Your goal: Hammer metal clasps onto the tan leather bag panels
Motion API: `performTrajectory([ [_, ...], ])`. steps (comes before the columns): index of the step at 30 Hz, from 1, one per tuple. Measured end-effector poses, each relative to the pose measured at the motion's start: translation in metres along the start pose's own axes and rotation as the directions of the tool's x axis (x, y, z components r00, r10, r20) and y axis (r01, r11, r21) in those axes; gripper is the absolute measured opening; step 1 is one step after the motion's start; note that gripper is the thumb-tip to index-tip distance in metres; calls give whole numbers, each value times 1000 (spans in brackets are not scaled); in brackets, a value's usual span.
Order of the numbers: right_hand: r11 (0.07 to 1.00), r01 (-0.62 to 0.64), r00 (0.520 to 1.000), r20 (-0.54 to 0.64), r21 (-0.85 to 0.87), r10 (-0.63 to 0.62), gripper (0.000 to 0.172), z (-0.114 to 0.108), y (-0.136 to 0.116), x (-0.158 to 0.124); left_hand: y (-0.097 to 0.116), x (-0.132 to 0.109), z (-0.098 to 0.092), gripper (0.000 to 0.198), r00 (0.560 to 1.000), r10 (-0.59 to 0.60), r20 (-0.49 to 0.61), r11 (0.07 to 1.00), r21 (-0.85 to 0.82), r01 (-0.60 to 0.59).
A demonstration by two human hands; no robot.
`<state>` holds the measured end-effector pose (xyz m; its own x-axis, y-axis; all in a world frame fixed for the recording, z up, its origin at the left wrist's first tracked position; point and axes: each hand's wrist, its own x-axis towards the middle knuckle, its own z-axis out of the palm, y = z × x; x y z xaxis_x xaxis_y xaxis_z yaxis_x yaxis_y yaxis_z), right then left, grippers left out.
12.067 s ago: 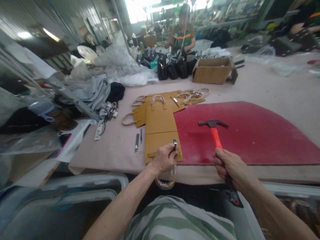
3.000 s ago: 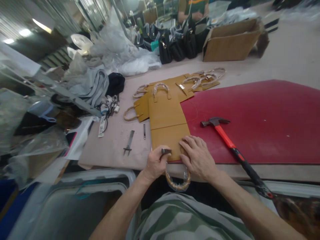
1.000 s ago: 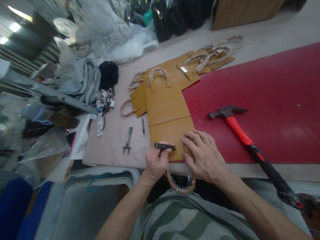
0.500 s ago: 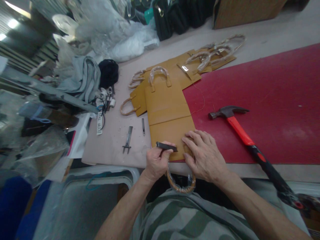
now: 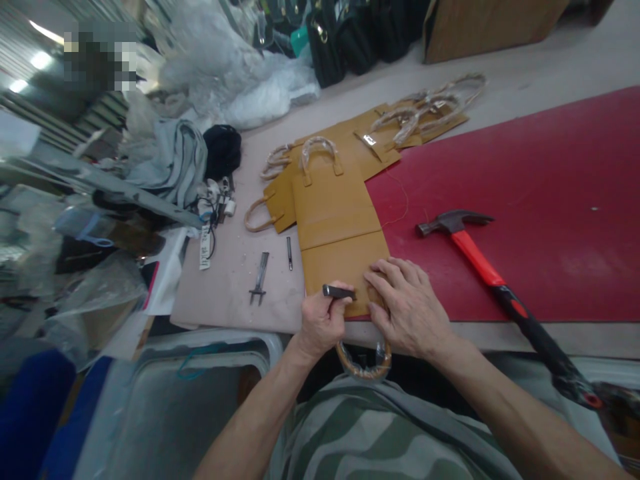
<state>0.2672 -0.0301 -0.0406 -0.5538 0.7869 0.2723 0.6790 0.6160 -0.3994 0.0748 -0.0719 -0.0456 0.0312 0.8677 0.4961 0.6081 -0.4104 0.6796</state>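
Observation:
My left hand [image 5: 323,323] is closed round a dark metal punch [image 5: 339,292], its working end by the near edge of a mustard leather bag panel [image 5: 340,207]. Fingers spread, my right hand [image 5: 410,303] lies flat on the panel's near right corner and holds nothing. A plastic-wrapped handle [image 5: 367,373] hangs from that edge, over the table front, between my wrists. Another wrapped handle [image 5: 320,143] stands at the panel's far end. To the right, a claw hammer [image 5: 480,260] with a red and black grip rests on the red mat [image 5: 540,180].
Left of the panel lie a pronged punch [image 5: 259,280] and a slim metal punch [image 5: 289,253]. More mustard panels [image 5: 360,130] with handles are behind. Clear plastic bags [image 5: 240,80], black bags [image 5: 350,40] and a cardboard box [image 5: 490,27] stand farther back.
My left hand and the punch have shifted slightly right, and the punch leans lower. My right hand stays on the panel. The whole view has moved a little.

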Motion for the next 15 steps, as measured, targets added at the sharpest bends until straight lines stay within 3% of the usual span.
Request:
performTrajectory([
  [5,994,46,998,-51,101,-41,39,3,8,-2,-1,-1,1,14,997,77,19,994,75,-79],
  [9,983,44,982,-191,179,-9,34,-8,25,-16,-4,-2,2,14,997,61,41,995,80,-64],
  [12,986,-157,959,-247,-56,139,32,-32,41,-35,-6,-4,4,14,998,51,38,997,54,-53],
  [15,883,-327,944,-162,-337,288,33,-57,57,-52,-8,-4,6,15,998,48,47,998,34,-49],
])
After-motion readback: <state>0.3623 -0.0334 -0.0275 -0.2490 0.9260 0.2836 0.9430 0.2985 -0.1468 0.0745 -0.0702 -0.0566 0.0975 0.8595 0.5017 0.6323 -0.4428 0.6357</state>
